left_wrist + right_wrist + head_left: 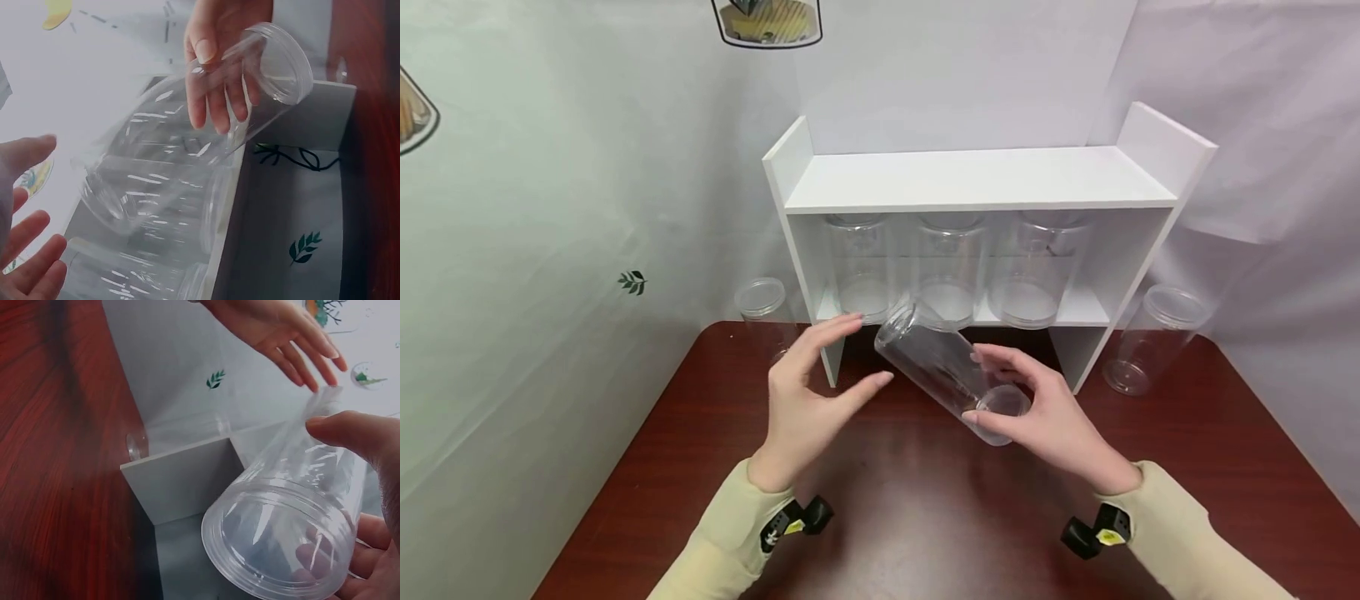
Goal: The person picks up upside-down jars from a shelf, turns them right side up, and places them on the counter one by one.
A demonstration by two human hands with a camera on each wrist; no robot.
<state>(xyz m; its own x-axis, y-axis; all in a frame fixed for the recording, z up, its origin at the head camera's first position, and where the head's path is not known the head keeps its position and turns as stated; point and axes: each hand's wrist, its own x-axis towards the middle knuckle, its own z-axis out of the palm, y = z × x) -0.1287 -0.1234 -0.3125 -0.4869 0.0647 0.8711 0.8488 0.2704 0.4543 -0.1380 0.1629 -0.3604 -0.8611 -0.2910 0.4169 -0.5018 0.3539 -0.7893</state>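
Observation:
A clear plastic jar (pixel 943 367) is tilted in the air in front of the shelf, its lidded end low and to the right. My right hand (pixel 1037 404) grips it near that end, thumb on one side and fingers on the other. In the right wrist view, the round lid (pixel 275 537) faces the camera. My left hand (pixel 808 404) is held beside the jar's upper left end, thumb and fingers spread apart with nothing between them. A gap shows between the left hand (pixel 28 250) and the jar (pixel 162 119) in the left wrist view.
A white shelf (pixel 985 179) stands at the back of the dark red table (pixel 917 517). On its lower board are three clear jars (pixel 951 267) in a row. Another jar (pixel 767 312) stands left of the shelf, and one more (pixel 1157 337) stands right. Pale sheeting (pixel 550 217) hangs around.

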